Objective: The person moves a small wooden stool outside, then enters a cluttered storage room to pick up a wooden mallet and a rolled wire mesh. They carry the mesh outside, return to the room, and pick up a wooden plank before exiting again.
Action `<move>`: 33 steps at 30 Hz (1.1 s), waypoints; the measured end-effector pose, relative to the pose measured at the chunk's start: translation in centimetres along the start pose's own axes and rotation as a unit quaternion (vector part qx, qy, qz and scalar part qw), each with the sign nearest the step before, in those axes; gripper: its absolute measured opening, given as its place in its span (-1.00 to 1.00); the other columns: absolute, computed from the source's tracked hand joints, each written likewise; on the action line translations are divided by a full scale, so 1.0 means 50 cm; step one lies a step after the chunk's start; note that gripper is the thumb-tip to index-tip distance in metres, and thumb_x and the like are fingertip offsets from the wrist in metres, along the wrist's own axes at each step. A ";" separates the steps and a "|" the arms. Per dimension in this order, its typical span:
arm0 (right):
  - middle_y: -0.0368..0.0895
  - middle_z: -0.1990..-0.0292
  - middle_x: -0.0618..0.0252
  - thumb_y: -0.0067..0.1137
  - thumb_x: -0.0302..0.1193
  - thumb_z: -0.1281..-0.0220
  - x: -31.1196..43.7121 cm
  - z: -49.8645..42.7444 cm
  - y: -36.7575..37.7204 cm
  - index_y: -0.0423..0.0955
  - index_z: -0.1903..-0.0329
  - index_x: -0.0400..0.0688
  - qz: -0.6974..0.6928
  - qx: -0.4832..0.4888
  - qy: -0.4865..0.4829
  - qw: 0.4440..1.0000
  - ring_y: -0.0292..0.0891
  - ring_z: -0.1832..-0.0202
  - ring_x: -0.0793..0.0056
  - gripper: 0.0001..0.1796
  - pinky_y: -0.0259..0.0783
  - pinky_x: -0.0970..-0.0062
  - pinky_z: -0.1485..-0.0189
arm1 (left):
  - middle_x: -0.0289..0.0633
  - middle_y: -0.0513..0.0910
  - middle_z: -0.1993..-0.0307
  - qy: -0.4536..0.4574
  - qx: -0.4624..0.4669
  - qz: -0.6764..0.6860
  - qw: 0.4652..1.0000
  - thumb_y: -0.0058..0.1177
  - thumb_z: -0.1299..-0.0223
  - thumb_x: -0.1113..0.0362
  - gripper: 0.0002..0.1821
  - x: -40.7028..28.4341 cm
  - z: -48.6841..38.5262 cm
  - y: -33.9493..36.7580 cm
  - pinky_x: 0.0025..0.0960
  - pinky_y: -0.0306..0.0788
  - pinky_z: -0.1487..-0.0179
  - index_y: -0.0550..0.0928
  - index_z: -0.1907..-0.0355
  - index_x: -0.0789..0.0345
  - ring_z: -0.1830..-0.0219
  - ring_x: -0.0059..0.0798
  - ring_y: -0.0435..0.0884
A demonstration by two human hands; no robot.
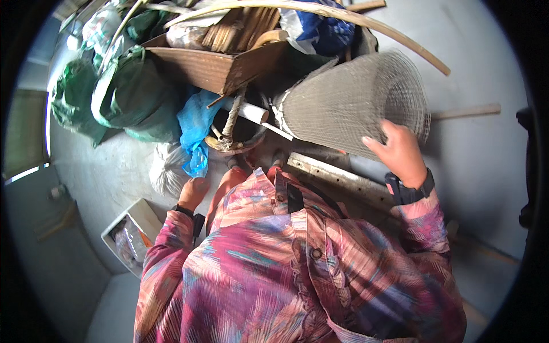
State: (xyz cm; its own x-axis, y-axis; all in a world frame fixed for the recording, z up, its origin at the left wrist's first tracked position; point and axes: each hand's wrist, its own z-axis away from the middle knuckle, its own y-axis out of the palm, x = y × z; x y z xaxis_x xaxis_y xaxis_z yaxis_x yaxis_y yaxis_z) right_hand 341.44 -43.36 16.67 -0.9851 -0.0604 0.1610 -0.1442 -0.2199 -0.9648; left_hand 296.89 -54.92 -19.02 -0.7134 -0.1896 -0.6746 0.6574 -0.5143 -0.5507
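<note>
My right hand (pixel 401 152) is at the lower side of a rolled wire mesh (pixel 339 103), thumb and fingers spread apart against it; whether it grips the mesh I cannot tell. The roll lies tilted, tied with white string at its narrow end, its wide round end facing right. My left hand (pixel 194 192) hangs low with the fingers curled, just below the end of a blue plastic bag (pixel 199 120); whether it holds the bag's tip is unclear. A white knotted sack (pixel 167 169) sits on the floor beside that hand.
Ahead stands a wooden box (pixel 193 68) of wood strips, with a long curved pole (pixel 309 5) above. Green sacks (pixel 141 98) are at the left. A bucket (pixel 244 143) with a rope-wrapped handle and a white pipe (pixel 251 112) stands before my feet. A perforated bar (pixel 339 176) lies right; a white box (pixel 146 218) lies left.
</note>
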 end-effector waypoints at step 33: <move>0.54 0.26 -0.17 0.26 -0.21 0.01 -0.217 0.408 0.126 0.43 0.11 -0.39 -0.207 0.023 0.223 0.952 0.49 0.15 -0.05 -0.48 0.38 0.21 0.06 | 0.01 0.62 0.18 0.125 0.094 -0.061 0.986 0.14 -0.07 0.22 -0.72 -0.204 -0.062 0.002 -0.21 0.42 -0.01 0.61 0.18 0.33 0.08 -0.06 0.56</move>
State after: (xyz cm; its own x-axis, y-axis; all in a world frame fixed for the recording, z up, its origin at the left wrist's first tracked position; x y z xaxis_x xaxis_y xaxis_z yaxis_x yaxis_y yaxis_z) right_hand 353.13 -63.93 13.10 -0.7878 0.4579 0.4120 -0.5349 -0.1770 -0.8261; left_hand 305.00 -50.46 -13.69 -0.6876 0.0832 -0.7213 0.4968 -0.6705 -0.5510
